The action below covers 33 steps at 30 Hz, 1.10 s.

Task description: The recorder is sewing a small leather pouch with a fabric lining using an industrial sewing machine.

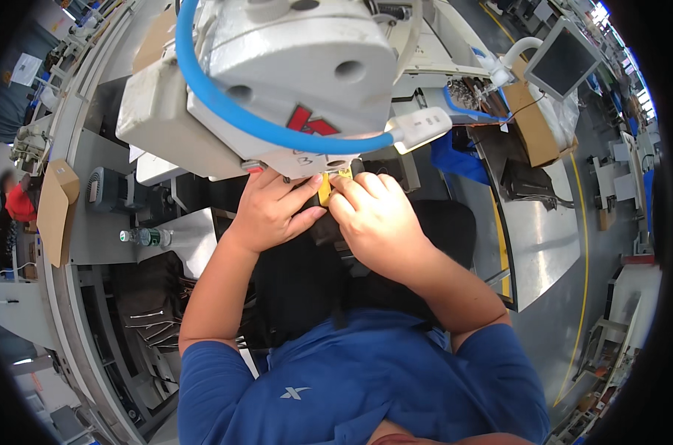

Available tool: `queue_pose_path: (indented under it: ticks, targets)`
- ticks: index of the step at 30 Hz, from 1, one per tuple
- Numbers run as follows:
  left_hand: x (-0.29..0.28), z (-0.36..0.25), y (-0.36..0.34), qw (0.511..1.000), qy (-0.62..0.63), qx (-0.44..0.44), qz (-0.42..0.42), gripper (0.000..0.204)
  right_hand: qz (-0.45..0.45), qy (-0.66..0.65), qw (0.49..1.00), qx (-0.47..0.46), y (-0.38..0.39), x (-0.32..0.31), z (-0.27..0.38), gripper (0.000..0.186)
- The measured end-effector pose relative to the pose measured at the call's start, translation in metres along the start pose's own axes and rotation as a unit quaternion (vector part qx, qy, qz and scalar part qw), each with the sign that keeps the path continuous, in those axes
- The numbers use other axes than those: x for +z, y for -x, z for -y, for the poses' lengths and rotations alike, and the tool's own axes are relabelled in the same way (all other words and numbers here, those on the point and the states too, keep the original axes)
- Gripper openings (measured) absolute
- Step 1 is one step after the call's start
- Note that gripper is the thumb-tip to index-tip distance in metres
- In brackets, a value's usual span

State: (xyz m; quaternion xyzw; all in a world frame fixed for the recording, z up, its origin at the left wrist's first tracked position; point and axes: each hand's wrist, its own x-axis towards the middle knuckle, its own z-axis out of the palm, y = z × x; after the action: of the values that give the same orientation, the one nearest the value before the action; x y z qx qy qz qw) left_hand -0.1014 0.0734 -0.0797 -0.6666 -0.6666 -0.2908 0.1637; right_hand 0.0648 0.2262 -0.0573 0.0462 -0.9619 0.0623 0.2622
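Observation:
Both my hands work close together beneath the grey-white head of a large industrial sewing machine [292, 74]. My left hand [271, 209] has its fingers bent, thumb and forefinger pointing at a small yellow piece [325, 190]. On the other side of that piece my right hand [373, 216] is closed, its fingers curled in and their tips at the yellow edge. Dark brown material [326, 231] shows just below, between the hands. The machine head and my own fingers hide the needle area and what exactly each hand grips.
A thick blue hose [225, 111] loops across the machine to a white lamp [423, 127]. At left are a plastic bottle [145, 237] and dark bags [147, 293]. To the right stand a worktable [540, 252] with a dark piece, a cardboard box [529, 122] and a screen [563, 59].

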Motion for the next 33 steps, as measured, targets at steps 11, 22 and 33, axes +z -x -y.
queue_pose_path:
  ticks: [11,22,33]
  targets:
    - [0.021,0.037,0.025,0.990,0.103,-0.022,0.090,0.055,0.028,-0.011,0.999,-0.009,-0.002,-0.004,-0.001,0.032]
    - [0.015,0.047,0.017,0.946,0.222,-0.050,0.230,0.054,0.047,-0.019,0.999,0.003,-0.008,-0.004,0.003,0.023]
    - [0.025,0.043,0.026,0.972,0.201,-0.028,0.122,0.048,0.042,-0.018,0.999,-0.007,-0.006,-0.004,0.001,0.027]
